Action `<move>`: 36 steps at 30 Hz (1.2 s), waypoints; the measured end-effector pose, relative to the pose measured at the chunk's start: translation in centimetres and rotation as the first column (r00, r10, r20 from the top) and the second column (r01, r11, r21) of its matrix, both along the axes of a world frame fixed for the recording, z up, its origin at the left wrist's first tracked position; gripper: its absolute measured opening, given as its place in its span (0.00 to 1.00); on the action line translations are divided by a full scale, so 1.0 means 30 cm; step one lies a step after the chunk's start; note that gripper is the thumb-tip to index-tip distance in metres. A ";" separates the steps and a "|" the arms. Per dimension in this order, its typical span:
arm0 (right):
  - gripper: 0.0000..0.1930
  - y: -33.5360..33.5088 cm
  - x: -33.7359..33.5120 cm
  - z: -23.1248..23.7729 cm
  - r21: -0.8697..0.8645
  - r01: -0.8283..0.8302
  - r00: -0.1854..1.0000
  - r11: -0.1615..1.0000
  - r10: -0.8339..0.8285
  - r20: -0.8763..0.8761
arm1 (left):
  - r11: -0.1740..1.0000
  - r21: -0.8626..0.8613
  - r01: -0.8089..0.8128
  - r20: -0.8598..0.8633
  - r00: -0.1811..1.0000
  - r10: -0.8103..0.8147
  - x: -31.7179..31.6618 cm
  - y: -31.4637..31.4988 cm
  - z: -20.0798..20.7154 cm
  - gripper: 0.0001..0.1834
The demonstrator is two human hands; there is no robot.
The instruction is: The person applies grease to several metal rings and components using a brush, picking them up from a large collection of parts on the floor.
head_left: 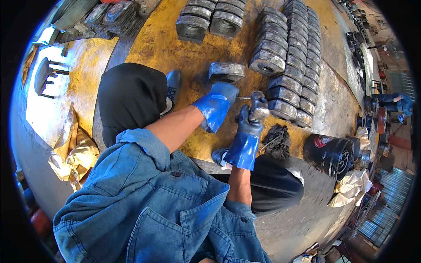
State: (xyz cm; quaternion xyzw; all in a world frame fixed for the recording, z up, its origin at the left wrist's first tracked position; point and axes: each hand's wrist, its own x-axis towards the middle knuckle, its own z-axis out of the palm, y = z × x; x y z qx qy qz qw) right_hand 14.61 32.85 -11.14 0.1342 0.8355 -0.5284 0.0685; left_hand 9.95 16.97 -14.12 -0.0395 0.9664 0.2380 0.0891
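Note:
Both my hands wear blue rubber gloves. My left hand [222, 93] is closed just in front of a single grey metal block [226, 71] lying on the yellow floor. A thin metal rod [244, 98] runs from its fingers toward the right. My right hand [250, 123] is closed round a tool with a pale, blunt end [259, 115]. What kind of tool it is, I cannot make out. The rod's right end passes close to the dark top of that tool. Whether they touch, I cannot tell.
Rows of stacked metal blocks [277, 48] stand at the right, and two shorter rows [193, 27] at the back. A dark shaggy bundle [277, 141] lies by my right knee. Farther right is a black bucket [324, 152]. Crumpled gold sheeting [76, 151] and a stool [45, 77] are at left.

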 end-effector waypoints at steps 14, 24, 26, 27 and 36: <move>0.13 0.049 0.001 -0.042 0.118 -0.012 0.993 0.993 0.025 -0.115 | 0.999 -0.034 0.015 0.050 0.999 -0.013 -0.002 0.001 0.020 0.09; 0.18 0.039 0.034 -0.015 0.141 -0.041 0.995 0.989 0.028 0.092 | 0.998 -0.070 -0.004 0.016 1.000 0.006 0.013 0.047 -0.043 0.10; 0.17 0.041 0.043 -0.023 -0.369 0.007 0.984 0.929 -0.073 -0.165 | 0.998 -0.065 -0.022 0.035 0.999 0.024 0.009 0.042 -0.044 0.10; 0.16 0.038 0.045 -0.039 -0.452 0.005 0.977 0.892 -0.101 -0.188 | 0.998 -0.063 -0.004 0.040 0.999 0.007 0.004 0.035 -0.040 0.10; 0.11 0.085 0.024 -0.161 0.181 -0.168 0.985 0.969 0.172 -0.004 | 0.996 -0.091 -0.010 -0.021 1.000 0.008 0.017 0.039 -0.031 0.08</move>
